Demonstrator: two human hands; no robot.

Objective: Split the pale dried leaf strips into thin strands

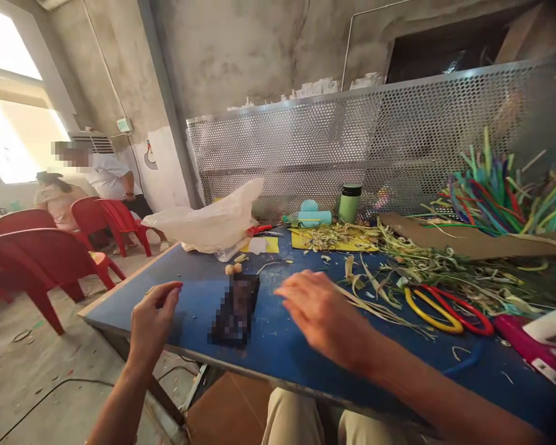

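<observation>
Above the left part of the blue table, my left hand (154, 315) is closed, thumb and index finger pinched together. Anything between those tips is too small to make out. My right hand (317, 315) hovers over the middle of the table, its fingers pressed together and pointing left; what they hold, if anything, is hidden. Between the two hands lies a dark, flat rectangular object (235, 312), blurred out, perhaps a phone. Just behind it sit small beige balls (233, 269). Pale dry strips (375, 306) lie to the right of my right hand.
Scissors with yellow and red handles (449, 312) and a magenta-and-white device (537, 346) lie at right. Behind are a plastic bag (208, 222), a green flask (350, 204), leafy scraps (426, 266) and a perforated metal screen (296, 142). Red chairs (41, 253) and two people are left.
</observation>
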